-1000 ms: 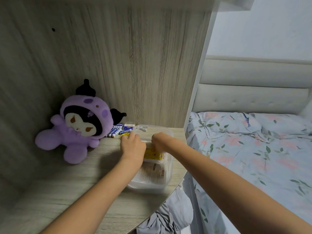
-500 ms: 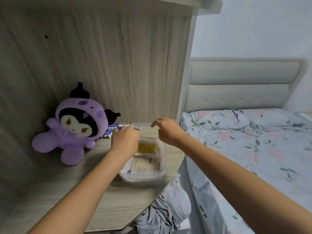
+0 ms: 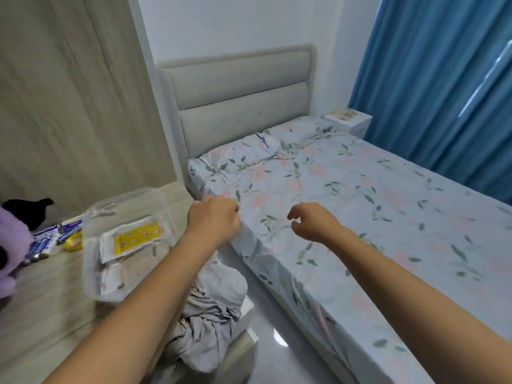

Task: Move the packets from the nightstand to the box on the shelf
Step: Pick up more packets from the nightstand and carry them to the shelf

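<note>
Both hands (image 3: 213, 220) (image 3: 311, 221) have left the box (image 3: 91, 273), empty.

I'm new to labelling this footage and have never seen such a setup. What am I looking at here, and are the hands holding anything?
There is no machine: a person wears a camera on the head, looking forward and down at both bare arms. The left hand and right hand hang over the gap beside the bed, fingers loosely curled, holding nothing. On the wooden shelf at left sits a clear plastic box with packets inside, one yellow. Beside it lie batteries and a purple plush toy. Across the bed stands a white nightstand with something flat on top.
</note>
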Demonstrator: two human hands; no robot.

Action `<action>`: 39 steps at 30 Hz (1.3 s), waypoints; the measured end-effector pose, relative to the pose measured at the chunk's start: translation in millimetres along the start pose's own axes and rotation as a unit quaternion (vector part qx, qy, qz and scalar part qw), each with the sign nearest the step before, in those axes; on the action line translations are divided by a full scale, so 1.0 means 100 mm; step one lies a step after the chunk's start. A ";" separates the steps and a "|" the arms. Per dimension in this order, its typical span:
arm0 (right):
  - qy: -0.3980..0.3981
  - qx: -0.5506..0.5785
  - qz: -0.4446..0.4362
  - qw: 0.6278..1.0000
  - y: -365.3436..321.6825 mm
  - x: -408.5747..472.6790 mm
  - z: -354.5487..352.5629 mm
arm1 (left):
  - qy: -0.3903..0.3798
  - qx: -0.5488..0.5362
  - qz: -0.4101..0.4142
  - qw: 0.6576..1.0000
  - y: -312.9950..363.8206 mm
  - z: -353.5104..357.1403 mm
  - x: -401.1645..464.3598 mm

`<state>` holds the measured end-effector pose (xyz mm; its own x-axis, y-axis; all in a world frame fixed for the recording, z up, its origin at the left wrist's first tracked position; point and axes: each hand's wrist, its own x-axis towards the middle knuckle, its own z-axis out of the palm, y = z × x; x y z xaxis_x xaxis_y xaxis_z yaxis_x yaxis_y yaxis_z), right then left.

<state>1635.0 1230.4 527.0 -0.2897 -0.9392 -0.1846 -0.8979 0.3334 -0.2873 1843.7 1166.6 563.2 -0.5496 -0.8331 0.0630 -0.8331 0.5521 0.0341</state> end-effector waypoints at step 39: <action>0.001 0.145 0.569 0.810 6.25 -5.24 -0.01 | -0.179 0.026 0.524 0.832 7.88 1.50 -0.94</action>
<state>1225.2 1931.3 444.9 -0.8753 -0.0109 -0.4835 0.0657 0.9878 -0.1412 1229.5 1675.1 434.1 -0.9519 0.1431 -0.2711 0.1189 0.9875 0.1038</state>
